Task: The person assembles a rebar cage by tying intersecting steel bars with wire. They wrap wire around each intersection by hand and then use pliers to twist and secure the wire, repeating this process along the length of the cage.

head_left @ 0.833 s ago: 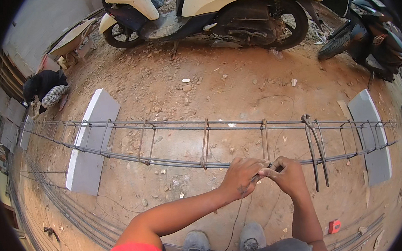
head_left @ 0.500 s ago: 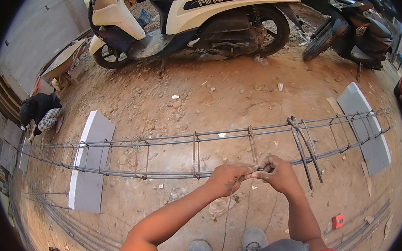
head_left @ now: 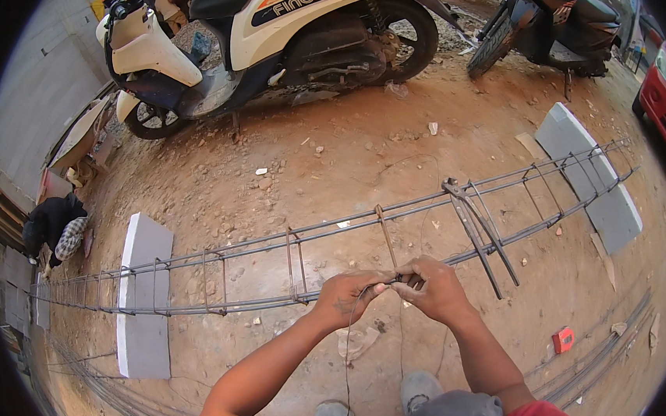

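A long cage of steel reinforcing bars (head_left: 334, 227) with rusty stirrups lies across two grey blocks on bare earth. My left hand (head_left: 349, 294) and my right hand (head_left: 433, 286) meet at the near bar, where one stirrup (head_left: 386, 239) crosses it. Both pinch a thin binding wire (head_left: 346, 355) at that joint, and its loose tail hangs down toward my shoes. The fingertips hide the joint itself.
A grey block (head_left: 143, 297) holds the cage at left, another grey block (head_left: 590, 176) at right. A cream scooter (head_left: 273, 41) and a dark motorbike (head_left: 552, 11) stand beyond. More long bars (head_left: 609, 343) lie on the ground near my feet, beside a small red object (head_left: 564, 340).
The view has swung left and tilted, so the cage now slants up to the right. My hands have stayed together on the same joint, working the wire.
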Action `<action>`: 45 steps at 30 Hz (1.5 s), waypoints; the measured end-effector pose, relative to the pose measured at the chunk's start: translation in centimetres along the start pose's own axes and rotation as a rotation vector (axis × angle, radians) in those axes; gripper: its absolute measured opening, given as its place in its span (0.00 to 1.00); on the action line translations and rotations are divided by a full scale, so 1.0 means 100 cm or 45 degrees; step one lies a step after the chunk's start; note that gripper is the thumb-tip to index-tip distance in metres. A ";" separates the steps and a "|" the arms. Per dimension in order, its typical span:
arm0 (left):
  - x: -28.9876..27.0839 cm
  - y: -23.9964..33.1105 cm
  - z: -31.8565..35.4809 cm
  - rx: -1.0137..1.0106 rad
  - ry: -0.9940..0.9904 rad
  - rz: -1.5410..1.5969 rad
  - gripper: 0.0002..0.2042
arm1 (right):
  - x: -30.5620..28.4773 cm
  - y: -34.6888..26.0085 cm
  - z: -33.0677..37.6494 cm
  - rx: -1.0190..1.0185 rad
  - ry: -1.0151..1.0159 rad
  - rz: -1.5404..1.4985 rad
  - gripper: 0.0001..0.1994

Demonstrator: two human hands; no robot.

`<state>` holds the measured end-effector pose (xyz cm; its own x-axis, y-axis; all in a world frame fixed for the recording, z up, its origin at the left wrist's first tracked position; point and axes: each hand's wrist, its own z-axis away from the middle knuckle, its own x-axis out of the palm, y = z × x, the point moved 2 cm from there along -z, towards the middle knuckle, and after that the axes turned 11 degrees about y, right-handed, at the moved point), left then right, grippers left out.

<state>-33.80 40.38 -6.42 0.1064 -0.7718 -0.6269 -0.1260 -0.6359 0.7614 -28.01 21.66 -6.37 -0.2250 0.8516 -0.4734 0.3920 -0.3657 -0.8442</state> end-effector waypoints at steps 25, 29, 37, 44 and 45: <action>-0.002 -0.003 -0.032 -0.533 0.083 0.425 0.06 | 0.013 0.018 0.006 -0.210 0.123 -0.136 0.09; -0.001 -0.004 -0.033 -0.569 0.095 0.518 0.08 | 0.018 0.023 0.016 -0.177 0.129 -0.119 0.09; -0.004 -0.007 -0.028 -0.332 0.064 0.416 0.11 | 0.031 0.030 0.029 0.247 0.210 -0.472 0.11; -0.003 -0.008 -0.025 -0.400 0.098 0.549 0.10 | 0.026 0.032 0.027 0.325 0.186 -0.479 0.12; -0.001 -0.008 -0.025 -0.436 0.113 0.608 0.09 | 0.026 0.033 0.027 0.333 0.177 -0.484 0.11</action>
<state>-31.25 41.04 -6.56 0.2001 -0.9598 -0.1966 0.1432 -0.1698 0.9750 -29.74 21.62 -11.03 -0.1806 0.9789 -0.0959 0.0638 -0.0857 -0.9943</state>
